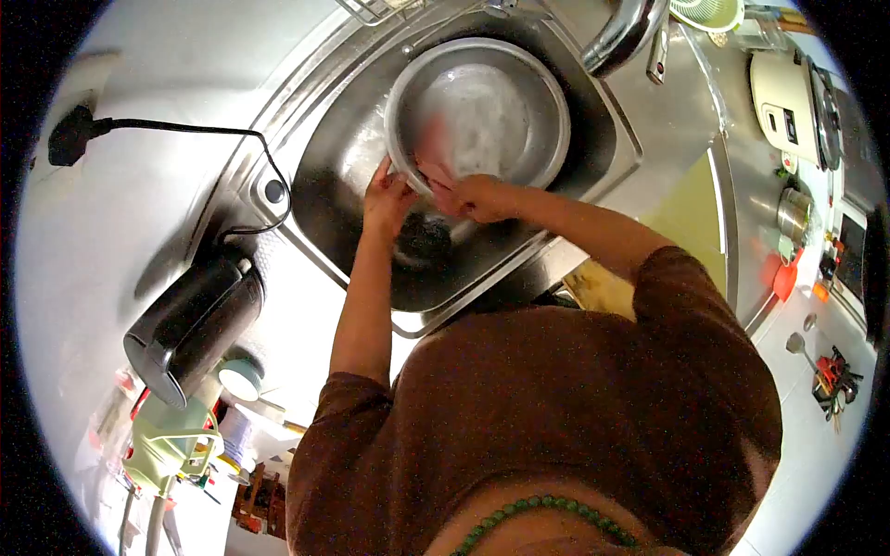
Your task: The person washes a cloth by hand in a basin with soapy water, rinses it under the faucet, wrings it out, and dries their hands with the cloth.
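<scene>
A round metal basin sits tilted in the steel sink, with whitish, wet-looking suds or water on its inside. At its near left rim, my left hand is closed on the edge, fingers curled round it. My right hand is at the near rim, closed on a pink cloth. Part of this cloth reaches over the rim into the basin, where it is smeared by motion. Below the basin, a dark patch at the sink drain is partly hidden by my left hand.
The faucet hangs over the far right of the sink. A black kettle stands left of it, with a cord and plug nearby. A rice cooker and a yellow-green board are on the right counter.
</scene>
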Demonstrator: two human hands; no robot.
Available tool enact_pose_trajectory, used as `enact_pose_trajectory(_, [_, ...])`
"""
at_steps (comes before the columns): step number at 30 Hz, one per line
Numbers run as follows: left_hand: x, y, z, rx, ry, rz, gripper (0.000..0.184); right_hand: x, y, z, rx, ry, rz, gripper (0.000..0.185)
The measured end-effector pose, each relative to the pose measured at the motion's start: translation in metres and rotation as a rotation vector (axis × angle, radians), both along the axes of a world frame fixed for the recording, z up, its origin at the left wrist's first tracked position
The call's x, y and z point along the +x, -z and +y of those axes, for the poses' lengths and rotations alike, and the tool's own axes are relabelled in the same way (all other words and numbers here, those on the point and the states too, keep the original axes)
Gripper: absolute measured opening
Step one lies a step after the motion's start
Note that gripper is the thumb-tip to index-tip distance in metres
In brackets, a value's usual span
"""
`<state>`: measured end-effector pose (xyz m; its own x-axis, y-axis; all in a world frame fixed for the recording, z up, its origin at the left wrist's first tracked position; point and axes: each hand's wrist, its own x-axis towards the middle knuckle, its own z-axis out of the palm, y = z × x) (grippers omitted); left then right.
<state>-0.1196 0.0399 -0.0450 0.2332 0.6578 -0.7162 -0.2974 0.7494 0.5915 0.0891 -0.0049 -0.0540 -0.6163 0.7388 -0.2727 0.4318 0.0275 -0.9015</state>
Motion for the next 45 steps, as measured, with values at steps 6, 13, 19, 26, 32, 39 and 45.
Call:
enact_pose_trajectory(6, [0.008,0.023,0.003,0.132,0.020,0.201,0.057,0.095,-0.072,0.016,0.049,-0.415,-0.655,0.022])
enact_pose_trajectory(13, [0.014,0.004,0.024,0.198,0.107,0.392,0.054,0.124,-0.077,0.082,-0.126,-0.113,-0.629,0.022])
enact_pose_trajectory(19, [0.025,0.002,0.022,0.460,0.261,0.798,0.054,0.095,-0.036,0.107,-0.542,0.518,0.382,0.034])
enact_pose_trajectory(26, [0.055,0.016,0.020,0.951,0.407,0.980,0.059,0.060,0.116,0.089,0.140,0.893,-0.423,0.039])
enact_pose_trajectory(32, [0.083,0.048,0.032,0.047,0.033,0.197,0.053,0.047,0.058,0.081,0.263,0.606,-0.472,0.017])
enact_pose_trajectory(39, [0.098,0.056,0.029,-0.184,-0.057,-0.157,0.042,0.056,0.041,0.078,0.002,0.604,-0.442,0.016])
enact_pose_trajectory(45, [0.109,0.035,0.031,-0.410,-0.117,-0.199,0.052,0.030,0.014,0.066,-0.266,0.829,-0.049,0.033])
